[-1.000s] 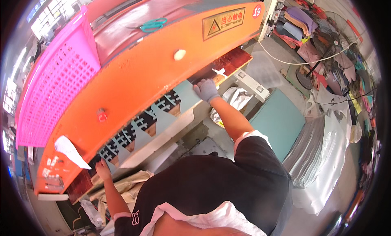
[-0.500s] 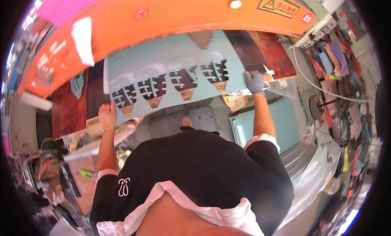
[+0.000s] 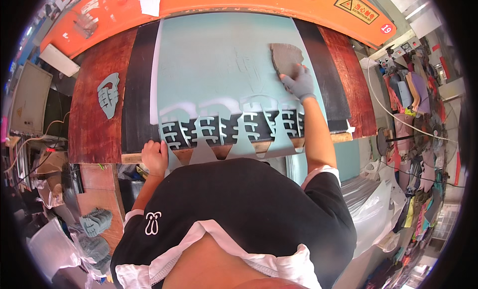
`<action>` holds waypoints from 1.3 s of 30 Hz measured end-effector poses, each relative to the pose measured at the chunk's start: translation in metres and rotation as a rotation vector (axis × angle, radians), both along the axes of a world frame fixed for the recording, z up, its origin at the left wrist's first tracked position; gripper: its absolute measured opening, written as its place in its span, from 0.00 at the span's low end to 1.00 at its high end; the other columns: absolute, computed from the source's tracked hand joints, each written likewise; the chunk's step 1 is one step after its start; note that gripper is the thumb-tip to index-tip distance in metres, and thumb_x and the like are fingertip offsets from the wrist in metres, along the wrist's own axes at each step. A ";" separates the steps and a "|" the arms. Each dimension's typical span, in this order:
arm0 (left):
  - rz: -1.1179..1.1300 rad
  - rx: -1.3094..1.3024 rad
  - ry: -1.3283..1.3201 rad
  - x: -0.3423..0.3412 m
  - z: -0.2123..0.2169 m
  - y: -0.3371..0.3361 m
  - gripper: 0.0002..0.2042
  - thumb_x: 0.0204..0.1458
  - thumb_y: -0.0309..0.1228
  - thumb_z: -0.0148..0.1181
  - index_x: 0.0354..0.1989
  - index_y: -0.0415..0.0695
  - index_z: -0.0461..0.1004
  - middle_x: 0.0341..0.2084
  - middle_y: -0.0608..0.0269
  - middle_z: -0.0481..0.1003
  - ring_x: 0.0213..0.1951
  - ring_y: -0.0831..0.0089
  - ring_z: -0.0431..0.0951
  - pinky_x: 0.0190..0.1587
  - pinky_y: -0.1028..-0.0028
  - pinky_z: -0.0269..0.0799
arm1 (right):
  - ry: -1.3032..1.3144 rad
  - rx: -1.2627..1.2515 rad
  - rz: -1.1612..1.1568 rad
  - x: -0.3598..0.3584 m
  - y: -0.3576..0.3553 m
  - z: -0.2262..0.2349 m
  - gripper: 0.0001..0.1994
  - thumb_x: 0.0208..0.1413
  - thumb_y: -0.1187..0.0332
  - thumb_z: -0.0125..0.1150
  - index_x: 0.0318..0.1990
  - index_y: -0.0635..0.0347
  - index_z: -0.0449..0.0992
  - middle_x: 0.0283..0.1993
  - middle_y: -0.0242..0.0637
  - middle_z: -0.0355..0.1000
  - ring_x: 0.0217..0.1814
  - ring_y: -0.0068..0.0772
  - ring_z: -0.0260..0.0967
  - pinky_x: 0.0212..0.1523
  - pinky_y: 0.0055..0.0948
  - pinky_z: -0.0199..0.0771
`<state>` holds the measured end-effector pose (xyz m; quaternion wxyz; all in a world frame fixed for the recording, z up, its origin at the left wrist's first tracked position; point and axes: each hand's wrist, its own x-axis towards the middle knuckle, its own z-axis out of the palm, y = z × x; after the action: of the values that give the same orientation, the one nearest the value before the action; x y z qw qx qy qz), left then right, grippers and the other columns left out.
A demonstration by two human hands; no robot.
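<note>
A pale teal sheet (image 3: 209,60) lies across the machine bed, its near edge a row of cut-outs with tapered strips hanging over the front. At the sheet's near left corner is my left hand (image 3: 155,157), bare, fingers curled closed on the edge. Farther in on the right, my right hand (image 3: 300,83), in a grey glove, grips the near edge of a brownish-grey, shell-shaped block (image 3: 286,58) resting on the sheet. What the block's underside looks like is hidden. One cut teal piece with slots (image 3: 108,95) lies on the reddish board at left.
An orange machine beam (image 3: 224,1) spans the far side. Black strips (image 3: 139,79) and reddish boards (image 3: 94,124) flank the sheet. Below left sits a stack of cut teal pieces (image 3: 95,221). Clear plastic wrap (image 3: 371,204) and hanging coloured scraps (image 3: 416,89) are at right.
The sheet now lies farther in on the bed. My right hand has let go of its right edge and moved inward onto the block. My left hand stays at the near left corner.
</note>
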<state>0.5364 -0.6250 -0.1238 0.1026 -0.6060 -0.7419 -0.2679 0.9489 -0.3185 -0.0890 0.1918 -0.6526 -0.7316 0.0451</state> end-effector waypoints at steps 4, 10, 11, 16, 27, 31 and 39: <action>0.018 -0.001 -0.023 0.001 -0.002 0.003 0.15 0.47 0.30 0.58 0.13 0.44 0.61 0.18 0.59 0.62 0.25 0.57 0.65 0.26 0.60 0.57 | -0.198 -0.273 -0.180 -0.041 0.030 0.030 0.50 0.35 0.35 0.61 0.63 0.59 0.57 0.66 0.53 0.49 0.60 0.52 0.59 0.57 0.38 0.63; -0.001 0.041 -0.010 -0.001 -0.008 0.004 0.15 0.46 0.29 0.59 0.13 0.45 0.60 0.18 0.58 0.62 0.24 0.57 0.65 0.26 0.60 0.56 | -0.127 -0.207 -0.152 -0.037 0.036 0.032 0.47 0.34 0.44 0.64 0.62 0.60 0.58 0.66 0.55 0.49 0.60 0.50 0.60 0.56 0.36 0.65; -0.004 0.032 -0.019 -0.002 -0.009 0.004 0.15 0.46 0.30 0.59 0.13 0.45 0.60 0.18 0.58 0.62 0.24 0.57 0.65 0.26 0.60 0.56 | -0.081 -0.162 -0.134 -0.034 0.038 0.027 0.47 0.34 0.46 0.65 0.62 0.61 0.58 0.65 0.56 0.49 0.60 0.49 0.61 0.56 0.36 0.65; 0.010 0.010 -0.019 -0.002 -0.011 0.001 0.15 0.46 0.31 0.59 0.14 0.44 0.61 0.18 0.58 0.62 0.25 0.56 0.65 0.27 0.60 0.58 | 0.988 -0.211 0.038 0.025 0.057 0.015 0.39 0.39 0.59 0.69 0.58 0.70 0.62 0.57 0.47 0.63 0.57 0.36 0.63 0.55 0.29 0.63; 0.184 -0.091 -0.541 -0.004 -0.009 0.000 0.13 0.48 0.29 0.60 0.42 0.41 0.69 0.24 0.61 0.70 0.29 0.67 0.71 0.34 0.69 0.67 | -0.191 -0.285 -0.340 0.174 0.005 0.002 0.40 0.40 0.43 0.59 0.60 0.58 0.63 0.65 0.50 0.54 0.63 0.57 0.55 0.60 0.44 0.58; 0.154 0.036 -0.743 -0.006 -0.003 0.028 0.22 0.51 0.31 0.59 0.53 0.40 0.63 0.34 0.57 0.73 0.37 0.71 0.74 0.40 0.73 0.69 | -0.230 -0.021 -0.252 0.168 -0.001 -0.005 0.41 0.42 0.39 0.56 0.59 0.60 0.64 0.66 0.50 0.53 0.66 0.56 0.50 0.62 0.45 0.54; 0.385 -0.417 -1.183 -0.023 0.040 0.102 0.21 0.50 0.50 0.57 0.38 0.44 0.74 0.25 0.70 0.69 0.23 0.84 0.66 0.13 0.80 0.50 | -0.150 0.129 0.318 0.084 -0.028 -0.041 0.31 0.51 0.49 0.55 0.54 0.69 0.66 0.58 0.54 0.62 0.60 0.56 0.56 0.57 0.47 0.58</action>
<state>0.5133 -0.5225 -0.0834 -0.3964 -0.2199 -0.8048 -0.3832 1.0328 -0.3464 -0.1303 0.1685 -0.5165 -0.8393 -0.0209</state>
